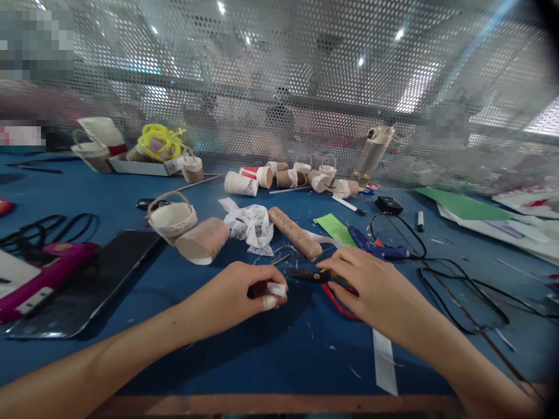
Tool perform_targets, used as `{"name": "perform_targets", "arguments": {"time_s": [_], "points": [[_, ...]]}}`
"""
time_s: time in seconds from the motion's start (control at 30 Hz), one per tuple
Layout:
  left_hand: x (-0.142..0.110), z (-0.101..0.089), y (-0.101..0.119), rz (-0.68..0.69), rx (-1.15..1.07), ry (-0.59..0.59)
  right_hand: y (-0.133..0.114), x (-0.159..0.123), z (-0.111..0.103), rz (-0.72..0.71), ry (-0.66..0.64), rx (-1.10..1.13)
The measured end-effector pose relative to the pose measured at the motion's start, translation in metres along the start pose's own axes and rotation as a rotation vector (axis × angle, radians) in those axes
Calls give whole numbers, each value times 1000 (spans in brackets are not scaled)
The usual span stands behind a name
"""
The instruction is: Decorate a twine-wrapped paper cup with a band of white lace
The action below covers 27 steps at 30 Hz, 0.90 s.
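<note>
My left hand point(255, 285) is closed, pinching a small white paper piece point(276, 290) between thumb and fingers. A pale wrap or strip shows at the thumb tip. My right hand point(356, 282) is curled over a pair of scissors point(308, 275) with dark blades and red and yellow handles. The blades point left toward my left hand, and part of the handles is hidden under the fingers. Just beyond lie a twine roll point(296, 234) and crumpled white lace ribbon point(252, 226). A white paper strip point(384, 361) lies below my right wrist.
A blue glue gun point(384, 249) with a black cord lies to the right, near green paper point(334, 228). At left are a wrapped paper cup point(204, 241), a cup basket point(172, 218) and a black tablet-like slab point(94, 279). Several cups stand before the perforated metal screen point(262, 75).
</note>
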<state>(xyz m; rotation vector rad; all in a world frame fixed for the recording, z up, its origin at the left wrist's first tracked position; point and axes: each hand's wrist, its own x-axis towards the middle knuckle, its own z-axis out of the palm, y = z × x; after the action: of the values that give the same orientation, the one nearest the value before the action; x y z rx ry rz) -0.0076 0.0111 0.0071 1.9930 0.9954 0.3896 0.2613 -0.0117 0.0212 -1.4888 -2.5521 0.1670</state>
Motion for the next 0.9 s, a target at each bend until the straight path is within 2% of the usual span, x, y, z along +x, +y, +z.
{"name": "perform_targets", "arguments": {"time_s": [0.13, 0.23, 0.4, 0.53, 0.67, 0.8, 0.9], "points": [[0, 6, -3, 61, 146, 55, -24, 1, 12, -209, 25, 163], [-2, 11, -3, 113, 199, 60, -35, 1, 19, -257, 27, 192], [-5, 15, -2, 111, 181, 47, -36, 3, 25, -333, 90, 301], [-5, 11, 1, 121, 112, -25, -32, 3, 30, -360, 101, 329], [-5, 3, 2, 111, 48, -70, -30, 3, 30, -282, 132, 514], [-4, -4, 0, 88, 61, -87, -28, 4, 24, -56, 159, 620], [-4, -6, -3, 93, 50, -127, -26, 4, 20, 62, 148, 595]]}}
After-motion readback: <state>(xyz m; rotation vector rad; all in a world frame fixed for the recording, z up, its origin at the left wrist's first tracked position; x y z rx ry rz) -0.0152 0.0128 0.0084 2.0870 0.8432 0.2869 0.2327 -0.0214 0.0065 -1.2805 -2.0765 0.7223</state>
